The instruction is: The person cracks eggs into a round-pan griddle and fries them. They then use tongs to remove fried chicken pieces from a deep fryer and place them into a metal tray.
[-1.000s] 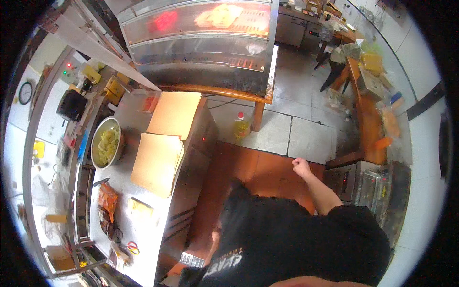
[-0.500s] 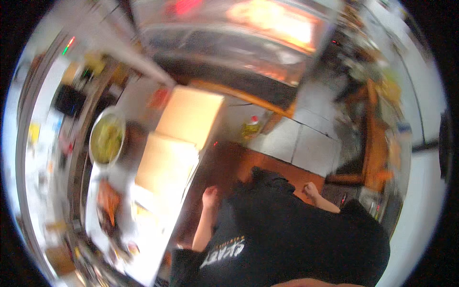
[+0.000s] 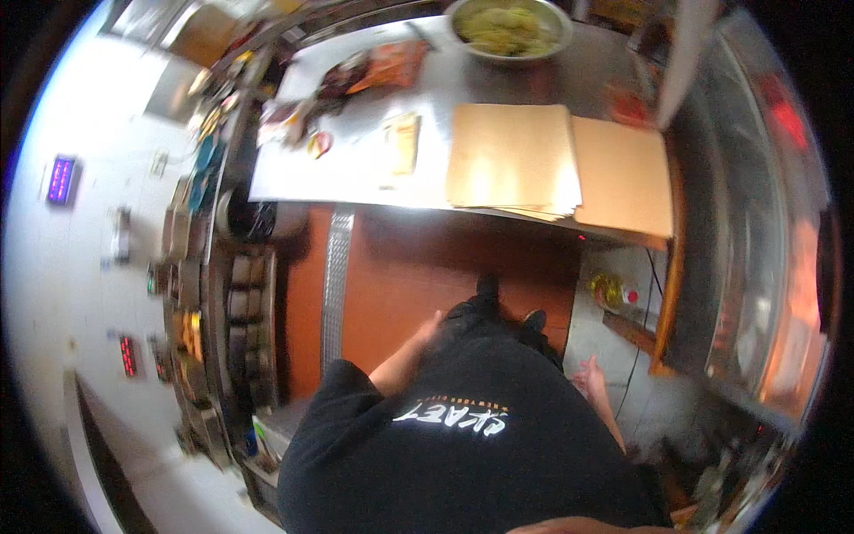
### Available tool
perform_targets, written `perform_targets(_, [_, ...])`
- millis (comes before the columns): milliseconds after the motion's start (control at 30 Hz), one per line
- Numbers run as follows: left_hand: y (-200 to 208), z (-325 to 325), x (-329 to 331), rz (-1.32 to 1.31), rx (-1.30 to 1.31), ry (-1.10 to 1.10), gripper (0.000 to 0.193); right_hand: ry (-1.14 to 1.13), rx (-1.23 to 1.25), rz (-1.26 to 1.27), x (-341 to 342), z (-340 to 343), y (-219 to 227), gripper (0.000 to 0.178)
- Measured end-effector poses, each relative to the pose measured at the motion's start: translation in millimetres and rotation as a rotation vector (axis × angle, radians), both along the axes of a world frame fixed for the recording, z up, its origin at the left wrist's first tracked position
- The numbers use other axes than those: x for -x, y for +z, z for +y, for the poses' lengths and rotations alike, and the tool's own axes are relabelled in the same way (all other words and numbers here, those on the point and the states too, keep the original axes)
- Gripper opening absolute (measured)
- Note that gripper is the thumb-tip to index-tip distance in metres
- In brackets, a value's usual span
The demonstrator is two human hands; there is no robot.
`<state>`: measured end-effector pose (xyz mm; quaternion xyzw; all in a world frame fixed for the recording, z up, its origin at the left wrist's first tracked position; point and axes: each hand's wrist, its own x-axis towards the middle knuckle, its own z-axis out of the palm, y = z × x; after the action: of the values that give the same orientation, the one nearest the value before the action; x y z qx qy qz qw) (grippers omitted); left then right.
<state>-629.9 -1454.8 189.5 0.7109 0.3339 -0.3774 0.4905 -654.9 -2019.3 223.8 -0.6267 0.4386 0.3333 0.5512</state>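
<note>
My left hand (image 3: 429,327) hangs beside my dark trousers, fingers loosely stretched and slightly blurred, with nothing visible in it. My right hand (image 3: 588,377) is held low on my other side, its fingers apart and nothing in them. Neither hand touches the metal table (image 3: 311,182) ahead. Along its near edge lie a stack of brown paper sheets (image 3: 511,160) and, to the right, a second brown stack (image 3: 623,173). A small yellowish packet (image 3: 401,142) lies left of the stacks.
A white bowl (image 3: 457,43) of yellow-green food stands farther back, near an orange package (image 3: 391,67). A glass-fronted case (image 3: 756,205) rises at the right; a bottle with a red cap (image 3: 610,289) stands low beside it. Shelving (image 3: 191,329) lines the left, by a metal floor strip (image 3: 334,285).
My view has swung left: the table, which was at my left, now lies across in front, and the case has shifted to the right. My right hand's fingers have loosened.
</note>
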Motion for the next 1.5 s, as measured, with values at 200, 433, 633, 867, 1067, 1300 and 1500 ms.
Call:
perform_targets(200, [58.4,24.6,88.7,-0.167,-0.038,0.459,0.072,0.613,0.014,-0.122,-22.6,49.6,3.9,0.059])
perform_targets(433, [33.5,161.5,170.3,0.141,-0.386,0.551,0.094,0.841,0.066,-0.136,-68.6,237.8,-19.0,0.048])
perform_targets(633, [16.4,353.8,270.4,0.040,-0.483,0.758,0.063,1.015,0.016,-0.180,-88.6,476.6,-54.4,0.040])
perform_targets(867, [-3.9,509.6,399.4,0.169,-0.373,1.125,0.036,1.163,-0.157,-0.292,-109.9,782.4,-72.2,0.030])
perform_targets(1067, [-43.8,569.3,447.1,-0.032,-0.116,1.718,0.019,1.467,0.054,-0.592,-136.6,1093.4,-43.9,0.024])
perform_targets(1300, [-63.6,668.9,463.0,0.123,-0.292,1.241,0.022,1.612,-0.169,-1.403,-72.3,1578.7,32.6,0.049])
perform_targets(1500, [-49.2,827.7,500.4,0.086,-0.243,1.553,0.022,1.686,-0.697,-1.435,111.3,1951.0,203.6,0.048])
